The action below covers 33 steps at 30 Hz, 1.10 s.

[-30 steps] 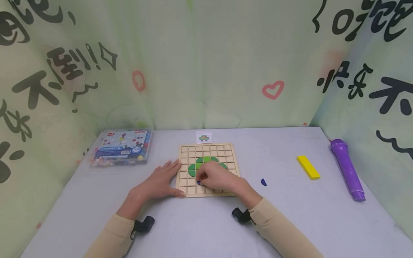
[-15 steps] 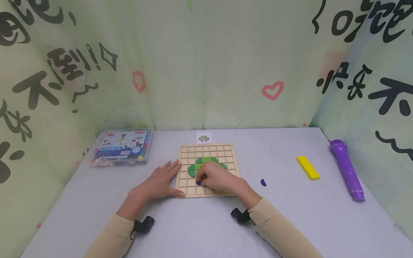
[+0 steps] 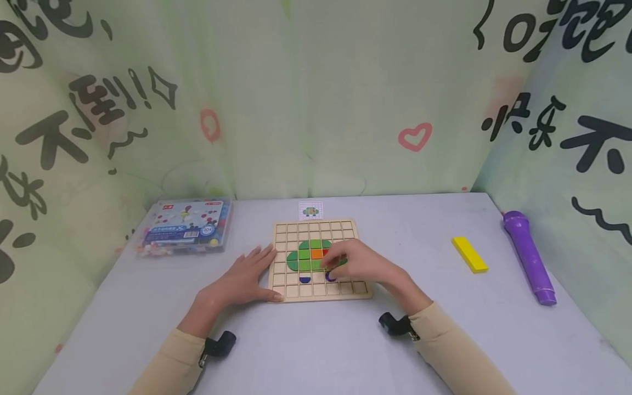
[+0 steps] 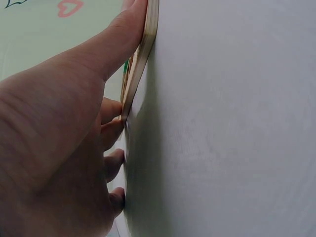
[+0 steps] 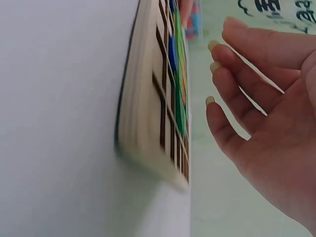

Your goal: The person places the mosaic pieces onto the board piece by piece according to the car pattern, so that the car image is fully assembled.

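Observation:
The wooden grid board (image 3: 286, 291) lies on the table, with green tiles (image 3: 304, 255), an orange tile (image 3: 316, 254) and a partly covered red tile in its cells. My left hand (image 3: 247, 277) rests at its left side, thumb on the near-left corner and fingers spread along the edge. A blue half-round tile (image 3: 305, 280) sits in a lower cell. Above another blue tile (image 5: 172, 53) on the board, my right hand (image 3: 362, 262) hovers with bent fingers. In the right wrist view its fingertips stand apart from the board and nothing shows between them.
A small pattern card (image 3: 311, 210) lies behind the board. At the back left is a clear plastic box (image 3: 185, 226) of colourful pieces. To the right lie a yellow block (image 3: 469, 254) and a purple microphone-shaped object (image 3: 530, 258). A printed curtain encloses the table.
My right hand has moved right, uncovering the first blue tile and the orange tile. The blue tile formerly on the table is gone from there; a second one shows on the board. Left hand unchanged.

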Motion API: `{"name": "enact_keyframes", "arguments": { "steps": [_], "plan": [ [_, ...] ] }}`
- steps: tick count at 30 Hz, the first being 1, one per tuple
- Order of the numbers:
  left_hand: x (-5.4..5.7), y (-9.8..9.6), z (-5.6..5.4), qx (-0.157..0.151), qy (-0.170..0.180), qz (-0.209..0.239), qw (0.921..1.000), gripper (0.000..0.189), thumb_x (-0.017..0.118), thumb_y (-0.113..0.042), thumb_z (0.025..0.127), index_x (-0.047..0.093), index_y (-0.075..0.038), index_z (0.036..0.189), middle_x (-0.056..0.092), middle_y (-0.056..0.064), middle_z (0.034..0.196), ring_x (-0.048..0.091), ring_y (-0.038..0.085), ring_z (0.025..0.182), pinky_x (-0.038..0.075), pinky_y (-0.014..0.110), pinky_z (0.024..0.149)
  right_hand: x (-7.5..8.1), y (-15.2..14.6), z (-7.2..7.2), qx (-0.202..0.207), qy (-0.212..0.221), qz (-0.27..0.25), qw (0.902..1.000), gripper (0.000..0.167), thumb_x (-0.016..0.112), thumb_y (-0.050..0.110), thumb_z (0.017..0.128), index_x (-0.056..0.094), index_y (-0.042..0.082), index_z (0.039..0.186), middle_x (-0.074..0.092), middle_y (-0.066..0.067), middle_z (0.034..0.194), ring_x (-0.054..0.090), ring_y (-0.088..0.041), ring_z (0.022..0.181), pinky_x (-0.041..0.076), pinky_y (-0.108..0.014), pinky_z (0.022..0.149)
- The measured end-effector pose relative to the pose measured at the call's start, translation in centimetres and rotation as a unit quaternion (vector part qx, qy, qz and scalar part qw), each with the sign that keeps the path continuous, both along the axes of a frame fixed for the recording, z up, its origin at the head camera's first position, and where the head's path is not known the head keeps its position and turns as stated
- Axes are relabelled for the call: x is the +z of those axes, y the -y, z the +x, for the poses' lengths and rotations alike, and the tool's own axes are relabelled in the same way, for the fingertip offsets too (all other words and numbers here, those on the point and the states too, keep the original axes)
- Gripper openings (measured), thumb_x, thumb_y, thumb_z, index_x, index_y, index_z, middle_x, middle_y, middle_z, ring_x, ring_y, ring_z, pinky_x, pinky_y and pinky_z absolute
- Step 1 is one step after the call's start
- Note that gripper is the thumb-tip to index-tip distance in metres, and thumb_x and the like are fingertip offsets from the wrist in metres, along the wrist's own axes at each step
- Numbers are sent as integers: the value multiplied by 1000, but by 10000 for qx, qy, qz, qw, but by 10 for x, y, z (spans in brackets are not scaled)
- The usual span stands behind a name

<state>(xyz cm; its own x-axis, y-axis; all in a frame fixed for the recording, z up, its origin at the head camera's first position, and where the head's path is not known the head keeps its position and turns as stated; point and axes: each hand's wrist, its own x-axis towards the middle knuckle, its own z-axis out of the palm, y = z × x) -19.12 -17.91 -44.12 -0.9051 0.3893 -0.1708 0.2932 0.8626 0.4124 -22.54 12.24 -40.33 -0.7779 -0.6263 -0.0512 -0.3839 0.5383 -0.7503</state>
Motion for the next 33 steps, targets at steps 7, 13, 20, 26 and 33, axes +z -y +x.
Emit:
{"name": "enact_keyframes", "arguments": {
  "steps": [7,13,20,26,33],
  "plan": [
    [0,1,1,42,1,-26,10000,115,73,-69,74,20,-13,160,16,4,168,10,35,156,12,60,124,-2,-57,-1,-518,28,101,9986,19,73,8,83,78,15,100,72,3,94,60,-18,89,50,-33,82],
    [3,0,3,86,50,45,9999,113,74,-66,75,22,-12,159,17,5,168,11,36,156,12,61,124,-8,-102,0,-874,166,367,9954,22,75,7,82,77,15,103,73,-1,99,61,-19,91,52,-28,79],
    [4,0,4,52,33,59,10000,113,74,-66,75,22,-12,159,17,5,168,11,36,156,13,60,124,-10,-133,-3,-1008,238,621,9927,23,82,13,78,73,11,100,70,-5,99,61,-19,90,52,-27,78],
    [4,0,3,5,4,78,10000,113,74,-66,75,22,-11,159,17,5,168,11,36,156,13,61,124,-13,-137,-5,-1125,220,1061,9877,24,87,17,74,69,12,88,59,-4,81,53,-21,79,47,-26,67],
    [2,0,2,-28,-31,53,10000,113,73,-68,75,22,-11,159,18,5,168,12,36,155,13,61,124,-13,-137,-3,-1315,226,1214,9836,22,87,17,75,68,10,85,58,-4,77,53,-19,75,47,-26,64]
  ]
}}
